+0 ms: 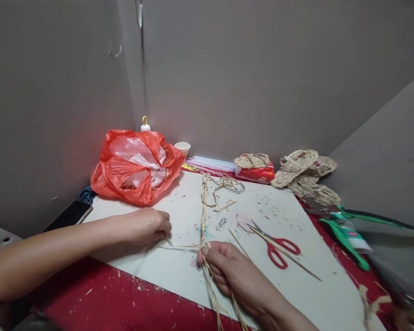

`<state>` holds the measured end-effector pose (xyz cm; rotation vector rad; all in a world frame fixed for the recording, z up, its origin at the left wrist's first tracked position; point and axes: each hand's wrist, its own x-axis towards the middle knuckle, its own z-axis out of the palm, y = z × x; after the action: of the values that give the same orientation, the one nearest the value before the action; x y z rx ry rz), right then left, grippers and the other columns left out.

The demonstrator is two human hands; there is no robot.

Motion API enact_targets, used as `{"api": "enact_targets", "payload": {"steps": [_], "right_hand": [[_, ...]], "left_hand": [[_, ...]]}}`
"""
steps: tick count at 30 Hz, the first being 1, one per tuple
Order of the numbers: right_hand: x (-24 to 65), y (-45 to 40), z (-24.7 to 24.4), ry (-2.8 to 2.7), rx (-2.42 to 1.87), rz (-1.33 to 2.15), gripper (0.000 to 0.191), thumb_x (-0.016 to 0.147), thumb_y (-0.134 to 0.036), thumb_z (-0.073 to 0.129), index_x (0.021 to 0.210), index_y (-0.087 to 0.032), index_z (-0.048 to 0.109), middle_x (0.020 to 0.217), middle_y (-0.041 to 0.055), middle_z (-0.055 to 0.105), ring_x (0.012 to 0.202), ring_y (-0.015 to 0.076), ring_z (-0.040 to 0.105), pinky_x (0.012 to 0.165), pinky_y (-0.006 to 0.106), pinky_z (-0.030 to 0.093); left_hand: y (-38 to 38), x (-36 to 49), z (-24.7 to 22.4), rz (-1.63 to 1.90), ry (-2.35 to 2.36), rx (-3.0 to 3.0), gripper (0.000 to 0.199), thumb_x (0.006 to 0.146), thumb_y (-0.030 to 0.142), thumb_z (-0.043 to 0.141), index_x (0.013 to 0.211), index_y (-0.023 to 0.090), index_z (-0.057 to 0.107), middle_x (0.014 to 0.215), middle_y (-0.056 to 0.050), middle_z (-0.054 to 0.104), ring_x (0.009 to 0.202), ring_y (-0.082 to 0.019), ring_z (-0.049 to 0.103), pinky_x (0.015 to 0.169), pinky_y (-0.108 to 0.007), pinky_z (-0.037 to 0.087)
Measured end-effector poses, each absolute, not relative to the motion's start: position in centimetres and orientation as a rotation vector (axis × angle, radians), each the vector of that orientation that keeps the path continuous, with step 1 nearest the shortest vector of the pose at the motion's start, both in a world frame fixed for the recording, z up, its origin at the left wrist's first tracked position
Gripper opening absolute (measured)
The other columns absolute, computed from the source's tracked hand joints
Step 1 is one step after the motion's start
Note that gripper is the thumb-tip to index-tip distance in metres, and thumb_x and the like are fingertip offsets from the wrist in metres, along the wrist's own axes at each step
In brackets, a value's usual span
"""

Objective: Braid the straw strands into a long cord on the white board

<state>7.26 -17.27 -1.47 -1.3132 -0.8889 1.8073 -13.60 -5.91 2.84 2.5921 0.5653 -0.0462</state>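
A narrow braided straw strip [204, 207] runs down the white board [179, 211]. My right hand [227, 266] pinches its lower end between thumb and fingers, and loose strands hang below toward the board's front edge. My left hand [154, 227] is closed at the left, holding a thin straw strand [182, 247] that stretches across to the braid beside my right fingertips. Red-handled scissors [278, 246] lie partly open to the right of my right hand, with a long straw piece across them.
A red plastic bag [134, 174] sits at the back left, near a phone [69, 216] and a white cup [182, 147]. Woven straw soles [305, 172] lie at the back right, with a green-handled tool [348, 246] and a tube [355, 236] nearer.
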Motion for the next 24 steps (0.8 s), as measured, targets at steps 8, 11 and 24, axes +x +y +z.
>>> {"api": "enact_targets", "payload": {"steps": [8,11,24], "right_hand": [[7.6,-17.2,-1.7,-0.881,-1.304,1.821,0.025,0.083,-0.037,0.052,0.071,-0.015,0.056,0.039,-0.0117,0.024,0.034,0.0033,0.011,0.035,0.02,0.008],[7.6,-17.1,-1.7,-0.887,-1.299,1.81,0.028,0.084,-0.039,0.053,0.07,-0.015,0.056,0.039,-0.0118,0.024,0.034,0.0031,0.012,0.035,0.02,0.009],[8.0,-17.2,-2.2,-0.826,-1.236,1.868,0.025,0.086,-0.036,0.052,0.072,-0.015,0.057,0.04,-0.0118,0.023,0.035,0.0032,0.012,0.035,0.018,0.009]], "left_hand": [[-5.5,-12.8,4.2,0.192,0.854,1.795,0.022,0.079,0.032,0.056,0.091,0.013,0.059,0.061,0.003,0.057,0.046,-0.005,0.039,0.047,-0.018,0.03],[-7.0,-11.5,4.3,0.158,0.756,1.755,0.023,0.08,0.034,0.056,0.077,0.012,0.062,0.057,0.004,0.051,0.05,-0.006,0.038,0.049,-0.017,0.03],[-8.3,-9.5,2.3,0.087,0.648,2.137,0.021,0.078,0.017,0.047,0.056,0.015,0.046,0.061,0.003,0.045,0.057,-0.007,0.04,0.058,-0.021,0.032]]}}
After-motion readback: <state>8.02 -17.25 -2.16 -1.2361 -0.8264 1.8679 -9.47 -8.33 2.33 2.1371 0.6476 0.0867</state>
